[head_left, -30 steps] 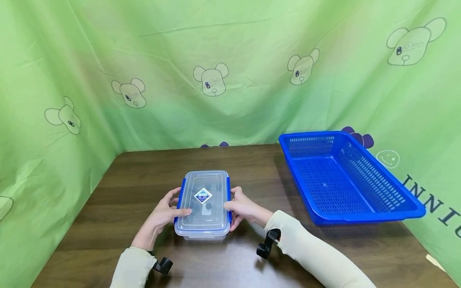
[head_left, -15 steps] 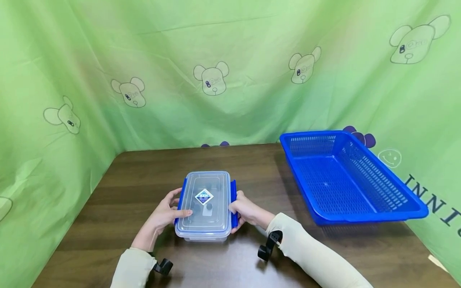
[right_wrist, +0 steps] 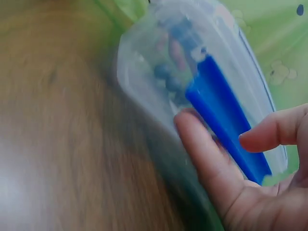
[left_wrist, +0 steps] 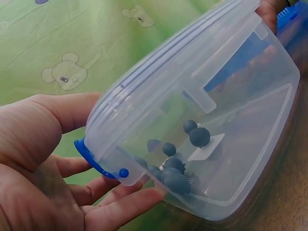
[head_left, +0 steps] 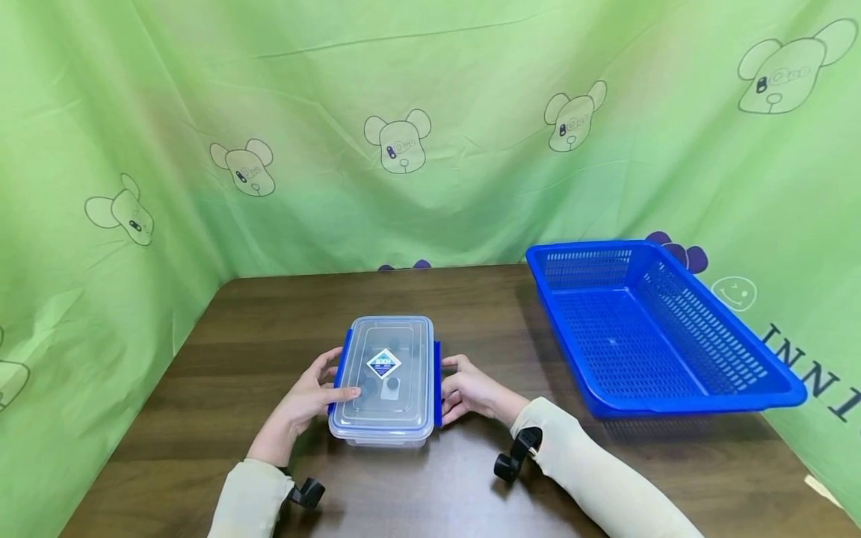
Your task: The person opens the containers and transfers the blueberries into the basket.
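A clear plastic food container (head_left: 390,340) with a lid and blue side latches is on the table. Several dark round balls (left_wrist: 177,181) and a small white piece (left_wrist: 207,148) show through its wall. My left hand (head_left: 306,396) grips the container's left side, thumb on the lid and fingers along the wall below. At the opposite side, the blue latch (right_wrist: 226,115) stands swung out from the lid. My right hand (head_left: 474,388) is at this latch, its thumb tip overlapping it in the right wrist view and its fingers loosely extended by the container wall.
A large blue plastic basket (head_left: 572,359) with slotted walls is at the right of the brown wooden table (head_left: 269,314). A green cloth (head_left: 303,187) with bear heads hangs behind and at both sides. Black wrist cameras are strapped to both forearms.
The right latch has swung outward from the container's side, and my right hand has shifted slightly right, its thumb leaving the lid edge. My left hand keeps its grip.
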The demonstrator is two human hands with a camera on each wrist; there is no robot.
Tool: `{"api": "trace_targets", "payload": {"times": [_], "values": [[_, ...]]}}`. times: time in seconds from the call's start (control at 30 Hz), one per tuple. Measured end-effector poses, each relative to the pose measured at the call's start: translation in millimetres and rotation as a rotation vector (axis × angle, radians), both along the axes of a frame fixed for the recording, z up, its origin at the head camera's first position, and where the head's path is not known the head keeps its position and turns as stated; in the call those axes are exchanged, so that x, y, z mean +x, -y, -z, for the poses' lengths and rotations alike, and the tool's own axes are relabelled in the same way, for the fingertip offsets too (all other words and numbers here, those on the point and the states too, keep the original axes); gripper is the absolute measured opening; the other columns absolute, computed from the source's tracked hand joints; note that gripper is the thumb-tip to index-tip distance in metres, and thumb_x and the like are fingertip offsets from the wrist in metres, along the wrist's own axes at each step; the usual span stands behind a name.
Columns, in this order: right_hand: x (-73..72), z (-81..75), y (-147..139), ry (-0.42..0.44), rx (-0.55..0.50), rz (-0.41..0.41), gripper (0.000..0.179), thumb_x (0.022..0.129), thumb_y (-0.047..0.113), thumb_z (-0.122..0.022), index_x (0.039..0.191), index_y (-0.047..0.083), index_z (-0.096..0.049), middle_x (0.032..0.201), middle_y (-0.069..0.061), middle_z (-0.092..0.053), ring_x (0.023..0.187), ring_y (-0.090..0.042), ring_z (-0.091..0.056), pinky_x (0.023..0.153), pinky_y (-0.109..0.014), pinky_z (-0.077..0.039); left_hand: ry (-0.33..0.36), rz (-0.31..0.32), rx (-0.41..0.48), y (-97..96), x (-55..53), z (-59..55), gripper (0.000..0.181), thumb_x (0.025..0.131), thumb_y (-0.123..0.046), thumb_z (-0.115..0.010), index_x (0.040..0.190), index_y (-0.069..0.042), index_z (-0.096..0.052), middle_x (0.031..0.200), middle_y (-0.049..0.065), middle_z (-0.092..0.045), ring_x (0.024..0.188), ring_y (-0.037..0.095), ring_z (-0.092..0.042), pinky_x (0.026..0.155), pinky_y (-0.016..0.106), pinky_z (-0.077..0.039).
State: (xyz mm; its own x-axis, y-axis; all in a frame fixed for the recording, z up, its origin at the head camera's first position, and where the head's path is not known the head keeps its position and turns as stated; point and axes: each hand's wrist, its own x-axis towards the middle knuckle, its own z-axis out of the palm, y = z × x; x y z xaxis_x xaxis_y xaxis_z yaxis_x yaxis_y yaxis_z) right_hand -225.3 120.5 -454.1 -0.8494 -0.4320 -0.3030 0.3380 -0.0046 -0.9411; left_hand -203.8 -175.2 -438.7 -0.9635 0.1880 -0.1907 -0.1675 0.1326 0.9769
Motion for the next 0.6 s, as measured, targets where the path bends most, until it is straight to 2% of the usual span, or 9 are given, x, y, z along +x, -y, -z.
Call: {"api": "trace_targets", "payload": {"times": [0.17, 0.27, 0.43, 0.6], "values": [[-4.6, 0.3, -8.2, -0.072, 0.013, 0.054, 0.065, 0.082, -0.002, -0.051, 0.137, -0.002, -0.016, 0.083, -0.012, -0.054, 0.06, -0.021, -0.06, 0.055, -0.035, -0.056, 0.004, 0.001, 0.007, 0.9, 1.0, 0.5, 0.091, 0.082, -0.008, -0.079, 0.155, -0.008, -0.025, 0.142, 0.029, -0.039, 0.109, 0.037, -0.057, 0.076, 0.047, -0.058], [-4.9, -2.4, -10.3, -0.06, 0.001, 0.071, 0.061, 0.086, 0.004, -0.052, 0.137, 0.001, -0.019, 0.083, -0.01, -0.05, 0.055, -0.017, -0.056, 0.049, -0.029, -0.052, 0.011, -0.001, 0.02, 2.9, 1.0, 2.7, 0.085, 0.085, -0.011, -0.076, 0.155, -0.008, -0.027, 0.143, 0.029, -0.039, 0.105, 0.034, -0.06, 0.075, 0.047, -0.058], [-0.3, -5.5, -8.9, -0.008, -0.048, 0.014, 0.062, 0.093, 0.011, -0.054, 0.142, 0.003, -0.016, 0.085, -0.011, -0.055, 0.057, -0.018, -0.061, 0.051, -0.032, -0.055, 0.053, -0.005, 0.053, 7.2, -0.2, 6.7, 0.071, 0.093, -0.015, -0.068, 0.153, -0.008, -0.031, 0.145, 0.028, -0.039, 0.095, 0.027, -0.065, 0.072, 0.047, -0.058], [4.9, -7.0, -5.5, -0.02, -0.07, -0.046, 0.073, 0.092, 0.015, -0.061, 0.146, 0.001, -0.013, 0.092, -0.013, -0.06, 0.061, -0.021, -0.065, 0.056, -0.036, -0.058, 0.046, 0.006, 0.056, 11.2, -3.6, 7.0, 0.062, 0.097, -0.018, -0.061, 0.151, -0.004, -0.034, 0.138, 0.025, -0.047, 0.094, 0.022, -0.061, 0.069, 0.04, -0.059]]}}
